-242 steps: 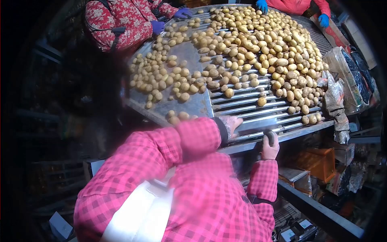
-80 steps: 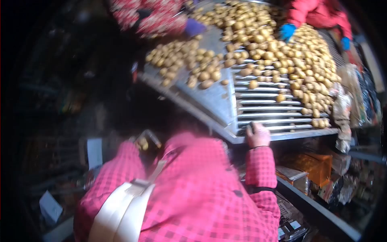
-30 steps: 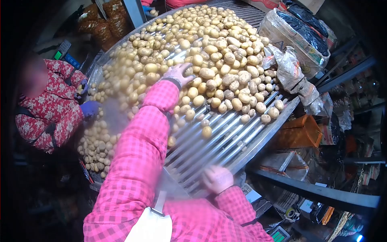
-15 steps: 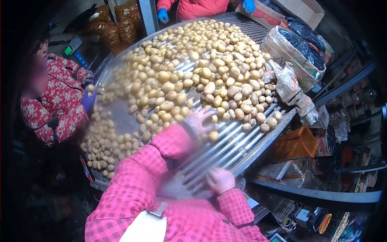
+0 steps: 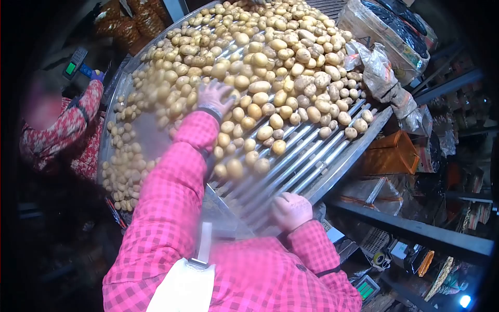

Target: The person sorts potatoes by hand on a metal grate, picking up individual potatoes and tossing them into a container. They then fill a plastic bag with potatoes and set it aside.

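Note:
Many potatoes (image 5: pixel 260 87) lie heaped over metal rollers (image 5: pixel 306 156) on a wide metal-edged table. My left hand (image 5: pixel 214 98), gloved and with its fingers spread, reaches across the middle of the heap and touches potatoes there. Near the front edge my right hand (image 5: pixel 291 210) is curled closed by the lower ends of the rollers; whatever its fingers may hold is hidden. A few loose potatoes (image 5: pixel 235 169) are on the rollers between my hands. Smaller potatoes (image 5: pixel 122 171) sit at the table's left side, beyond a flat grey plate (image 5: pixel 150 135).
A person in a floral jacket (image 5: pixel 91 112) is at the left, with one gloved hand beside a scale display (image 5: pixel 71 67). Crumpled plastic (image 5: pixel 387 83) hangs over the right edge. An orange container (image 5: pixel 392 153) and a dark metal bar (image 5: pixel 416 229) are at the right.
My left hand has moved left and up onto the heap. My right hand has shifted slightly right. Loose potatoes now lie lower on the rollers. The left person's arm has swung toward the scale.

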{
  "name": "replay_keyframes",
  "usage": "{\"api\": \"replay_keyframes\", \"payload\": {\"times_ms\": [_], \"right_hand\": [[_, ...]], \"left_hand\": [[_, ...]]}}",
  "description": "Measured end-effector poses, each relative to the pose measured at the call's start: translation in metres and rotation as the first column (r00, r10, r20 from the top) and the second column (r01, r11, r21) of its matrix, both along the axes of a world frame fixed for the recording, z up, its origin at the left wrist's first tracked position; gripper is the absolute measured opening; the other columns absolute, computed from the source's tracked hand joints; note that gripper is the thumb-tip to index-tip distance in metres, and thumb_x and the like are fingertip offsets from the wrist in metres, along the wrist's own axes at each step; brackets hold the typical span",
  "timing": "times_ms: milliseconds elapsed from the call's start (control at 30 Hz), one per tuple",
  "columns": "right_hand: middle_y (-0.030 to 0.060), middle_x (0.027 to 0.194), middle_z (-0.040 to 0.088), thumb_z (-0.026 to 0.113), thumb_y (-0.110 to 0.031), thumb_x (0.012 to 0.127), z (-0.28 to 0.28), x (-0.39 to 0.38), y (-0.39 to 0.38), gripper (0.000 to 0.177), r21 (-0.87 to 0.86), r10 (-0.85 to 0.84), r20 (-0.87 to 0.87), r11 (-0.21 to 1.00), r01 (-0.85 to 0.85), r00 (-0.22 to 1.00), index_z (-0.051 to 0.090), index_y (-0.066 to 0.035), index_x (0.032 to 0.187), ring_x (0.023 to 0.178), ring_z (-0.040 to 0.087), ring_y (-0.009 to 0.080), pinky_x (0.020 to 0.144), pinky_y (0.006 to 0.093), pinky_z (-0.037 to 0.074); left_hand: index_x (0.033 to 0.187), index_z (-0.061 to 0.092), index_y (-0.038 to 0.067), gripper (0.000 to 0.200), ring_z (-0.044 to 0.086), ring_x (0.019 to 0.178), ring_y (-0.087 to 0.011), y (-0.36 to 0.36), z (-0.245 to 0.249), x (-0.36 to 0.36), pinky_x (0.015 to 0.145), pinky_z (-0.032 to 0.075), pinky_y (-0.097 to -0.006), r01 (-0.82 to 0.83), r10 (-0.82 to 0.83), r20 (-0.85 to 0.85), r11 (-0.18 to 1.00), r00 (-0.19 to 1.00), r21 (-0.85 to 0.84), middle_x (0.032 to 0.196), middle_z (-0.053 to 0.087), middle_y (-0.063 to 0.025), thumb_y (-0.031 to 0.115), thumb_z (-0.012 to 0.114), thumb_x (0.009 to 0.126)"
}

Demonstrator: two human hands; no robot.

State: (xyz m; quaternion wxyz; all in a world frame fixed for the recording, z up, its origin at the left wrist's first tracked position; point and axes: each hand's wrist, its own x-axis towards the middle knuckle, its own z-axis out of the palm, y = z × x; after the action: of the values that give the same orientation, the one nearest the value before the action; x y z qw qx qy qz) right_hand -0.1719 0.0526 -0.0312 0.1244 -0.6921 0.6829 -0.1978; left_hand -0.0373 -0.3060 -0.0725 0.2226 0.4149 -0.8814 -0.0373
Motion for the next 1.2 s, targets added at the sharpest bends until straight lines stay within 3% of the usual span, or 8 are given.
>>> {"api": "replay_keyframes", "payload": {"times_ms": [300, 433, 567, 633, 700, 767, 900, 1200], "right_hand": [[0.0050, 0.076, 0.059, 0.060, -0.023, 0.075, -0.006, -0.003, 0.004, 0.012, -0.076, 0.009, -0.002, 0.997, -0.009, 1.000, 0.063, -0.012, 0.079, 0.071, 0.060, 0.0233, 0.063, 0.0365, 0.048], [0.0070, 0.074, 0.059, 0.057, -0.020, 0.073, -0.013, -0.003, 0.004, 0.010, -0.118, 0.009, 0.045, 0.993, -0.003, 0.999, 0.061, -0.011, 0.076, 0.068, 0.059, 0.0277, 0.061, 0.0403, 0.048], [0.0050, 0.078, 0.060, 0.060, -0.023, 0.075, -0.010, -0.005, 0.004, 0.013, 0.026, 0.017, -0.041, 1.000, -0.016, 0.999, 0.064, -0.012, 0.080, 0.071, 0.060, 0.0240, 0.064, 0.0364, 0.048], [0.0048, 0.076, 0.059, 0.061, -0.021, 0.074, -0.009, -0.002, 0.005, 0.012, -0.076, -0.013, 0.006, 0.997, 0.014, 1.000, 0.063, -0.012, 0.080, 0.070, 0.059, 0.0238, 0.063, 0.0365, 0.048], [0.0049, 0.076, 0.058, 0.062, -0.021, 0.073, -0.010, -0.002, 0.006, 0.011, -0.083, -0.017, 0.033, 0.996, 0.019, 0.999, 0.063, -0.012, 0.080, 0.069, 0.059, 0.0238, 0.063, 0.0364, 0.048], [0.0051, 0.075, 0.058, 0.062, -0.020, 0.073, -0.009, -0.002, 0.007, 0.011, -0.090, -0.027, 0.056, 0.995, 0.031, 0.998, 0.063, -0.012, 0.080, 0.069, 0.058, 0.0238, 0.062, 0.0363, 0.048], [0.0056, 0.074, 0.058, 0.060, -0.020, 0.071, -0.006, -0.004, 0.003, 0.011, -0.090, -0.029, 0.061, 0.995, 0.034, 0.998, 0.062, -0.012, 0.079, 0.068, 0.058, 0.0251, 0.062, 0.0376, 0.048], [0.0077, 0.080, 0.060, 0.061, -0.023, 0.074, -0.004, -0.002, 0.007, 0.016, -0.016, 0.000, -0.003, 1.000, 0.000, 1.000, 0.064, -0.011, 0.084, 0.073, 0.059, 0.0258, 0.066, 0.0368, 0.048]], "left_hand": [[0.103, 0.064, 0.025, 0.032, 0.039, 0.120, -0.0299, 0.157, 0.043, -0.072, 0.102, 0.015, -0.0620, 0.180, -0.184, 0.325, 0.983, 0.928, 0.042, 0.119, 0.055, -0.0010, 0.043, 0.058, 0.077], [0.111, 0.060, 0.021, 0.033, 0.035, 0.126, -0.0238, 0.215, 0.031, -0.073, 0.104, 0.014, -0.0593, 0.357, -0.408, 0.197, 0.900, 0.891, 0.250, 0.120, 0.053, -0.0029, 0.040, 0.048, 0.086], [0.097, 0.062, 0.013, 0.027, 0.053, 0.105, -0.0287, 0.193, 0.046, -0.067, 0.094, 0.038, -0.0436, 0.572, -0.529, -0.284, 0.815, 0.800, 0.095, 0.103, 0.060, -0.0100, 0.018, 0.063, 0.071], [0.093, 0.062, 0.008, 0.026, 0.056, 0.095, -0.0353, 0.144, 0.059, -0.062, 0.088, 0.043, -0.0439, 0.357, -0.278, -0.480, 0.931, 0.832, 0.079, 0.099, 0.061, -0.0156, 0.015, 0.062, 0.068], [0.121, 0.053, 0.012, 0.056, 0.044, 0.117, -0.0337, 0.070, 0.032, -0.054, 0.099, 0.035, -0.0436, -0.108, 0.096, -0.128, 0.990, 0.987, -0.094, 0.123, 0.050, -0.0194, 0.037, 0.066, 0.072], [0.133, 0.040, 0.012, 0.076, 0.033, 0.126, -0.0352, 0.038, 0.028, -0.049, 0.106, 0.028, -0.0429, -0.345, 0.343, 0.058, 0.897, 0.937, 0.277, 0.136, 0.036, -0.0186, 0.051, 0.064, 0.073], [0.123, 0.050, 0.011, 0.065, 0.040, 0.118, -0.0369, 0.049, 0.004, -0.064, 0.102, 0.032, -0.0439, -0.081, 0.078, 0.022, 0.946, 0.997, 0.314, 0.127, 0.043, -0.0183, 0.048, 0.065, 0.072], [0.116, 0.050, 0.007, 0.064, 0.046, 0.112, -0.0335, 0.128, 0.025, -0.069, 0.097, 0.038, -0.0405, -0.056, -0.009, 0.142, 0.894, 0.990, 0.444, 0.117, 0.049, -0.0172, 0.032, 0.072, 0.061]]}}
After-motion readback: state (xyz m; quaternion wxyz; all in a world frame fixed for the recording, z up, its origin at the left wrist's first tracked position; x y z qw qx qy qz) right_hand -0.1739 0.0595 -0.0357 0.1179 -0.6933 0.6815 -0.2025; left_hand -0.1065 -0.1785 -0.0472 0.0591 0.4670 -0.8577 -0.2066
